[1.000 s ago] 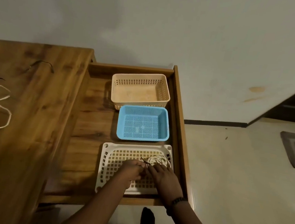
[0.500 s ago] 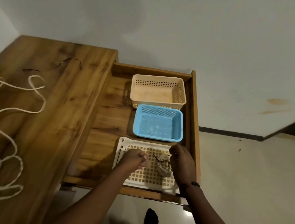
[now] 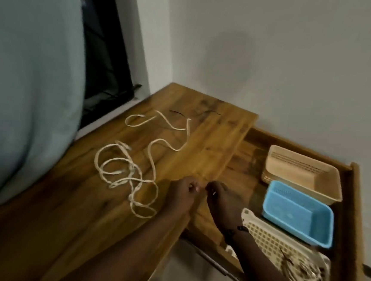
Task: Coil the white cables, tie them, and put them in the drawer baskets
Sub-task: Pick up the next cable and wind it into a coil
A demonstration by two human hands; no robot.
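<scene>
1. Left hand (image 3: 182, 188) and right hand (image 3: 222, 194): fingers curled, side by side above the wooden tabletop (image 3: 214, 131); whether they hold anything cannot be told.
2. Loose white cable (image 3: 128, 171): sprawled just left of the hands.
3. Coiled cable (image 3: 301, 270): lying tied in the white basket (image 3: 261, 234).
4. Judged step: starting another cable. Next: grasp one end and wind loops.

wooden desk (image 3: 97, 217), loose white cables (image 3: 132, 171), dark ties (image 3: 178, 112)

No legible text, labels or nos. anywhere in view.
</scene>
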